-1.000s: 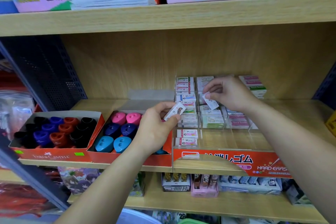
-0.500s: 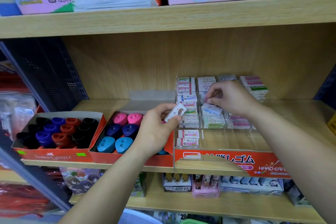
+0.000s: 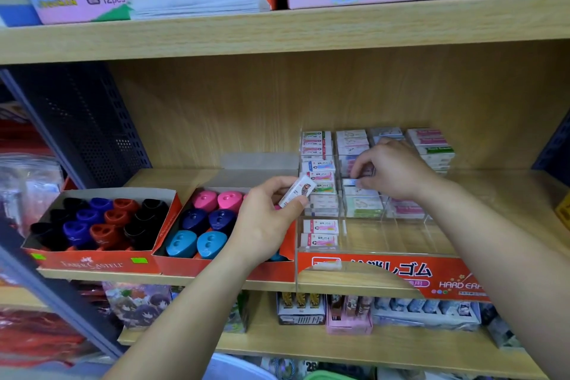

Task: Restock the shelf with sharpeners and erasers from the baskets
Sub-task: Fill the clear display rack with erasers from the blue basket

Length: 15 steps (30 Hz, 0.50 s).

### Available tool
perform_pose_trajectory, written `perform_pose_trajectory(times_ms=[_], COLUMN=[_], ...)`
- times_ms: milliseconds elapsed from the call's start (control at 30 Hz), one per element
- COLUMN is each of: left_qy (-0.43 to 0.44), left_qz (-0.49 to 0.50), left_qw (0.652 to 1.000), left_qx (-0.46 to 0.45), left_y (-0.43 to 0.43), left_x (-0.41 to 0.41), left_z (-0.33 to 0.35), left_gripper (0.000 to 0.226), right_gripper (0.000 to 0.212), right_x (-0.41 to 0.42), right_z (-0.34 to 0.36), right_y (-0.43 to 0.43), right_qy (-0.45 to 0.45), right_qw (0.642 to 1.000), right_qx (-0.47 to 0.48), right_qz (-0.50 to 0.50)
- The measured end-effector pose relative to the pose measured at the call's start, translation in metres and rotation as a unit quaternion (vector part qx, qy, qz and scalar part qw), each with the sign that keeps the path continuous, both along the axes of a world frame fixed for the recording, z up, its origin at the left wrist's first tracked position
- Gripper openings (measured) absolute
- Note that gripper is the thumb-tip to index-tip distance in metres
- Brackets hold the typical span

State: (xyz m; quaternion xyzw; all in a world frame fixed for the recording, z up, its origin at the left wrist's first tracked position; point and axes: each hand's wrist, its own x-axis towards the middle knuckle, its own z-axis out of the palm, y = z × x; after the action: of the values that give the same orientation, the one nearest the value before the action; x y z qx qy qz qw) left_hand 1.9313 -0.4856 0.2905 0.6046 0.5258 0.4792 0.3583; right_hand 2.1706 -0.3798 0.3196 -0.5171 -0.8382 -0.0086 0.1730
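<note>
A clear acrylic eraser display (image 3: 364,256) with a red front label stands on the middle shelf, its rear compartments stacked with boxed erasers. My right hand (image 3: 391,168) reaches into a middle compartment and pinches a small white eraser (image 3: 351,183) lying on a stack there. My left hand (image 3: 265,219) hovers in front of the display's left side, pinching a white eraser (image 3: 297,191) with a red and dark print. Two red cardboard boxes hold sharpeners: one (image 3: 101,222) with black, blue and orange ones, one (image 3: 206,222) with pink, navy and light blue ones.
The wooden shelf (image 3: 509,194) continues to the right of the display. The upper shelf board (image 3: 277,31) carries pink and orange boxes. Small packaged goods (image 3: 348,315) fill the lower shelf. A dark perforated panel (image 3: 83,120) closes the left side.
My right hand has lowered its eraser from above the display down onto a stack in a middle compartment. My left hand has stayed nearly still with its eraser.
</note>
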Motion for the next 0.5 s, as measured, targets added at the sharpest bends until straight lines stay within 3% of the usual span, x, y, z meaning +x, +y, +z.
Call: perform_pose_trajectory(times_ms=[333,400,500], left_qy=[0.0,-0.016,-0.026], left_qz=[0.031,0.049,0.046], left_qw=[0.999,0.999,0.998], left_qx=[0.007,0.009,0.024], left_y=[-0.001,-0.003,-0.006], left_x=[0.001,0.002,0.004], left_z=[0.002,0.006,0.014], left_gripper=[0.024,0.027,0.024], right_gripper=[0.009,0.007,0.01], right_x=[0.002,0.003,-0.007], right_z=[0.0,0.001,0.007], right_y=[-0.003,-0.011,-0.033], right_qy=[0.005,0.062,0.219], right_qw=[0.999,0.997,0.974], right_qx=[-0.039,-0.045,-0.046], right_qz=[0.011,0.016,0.031])
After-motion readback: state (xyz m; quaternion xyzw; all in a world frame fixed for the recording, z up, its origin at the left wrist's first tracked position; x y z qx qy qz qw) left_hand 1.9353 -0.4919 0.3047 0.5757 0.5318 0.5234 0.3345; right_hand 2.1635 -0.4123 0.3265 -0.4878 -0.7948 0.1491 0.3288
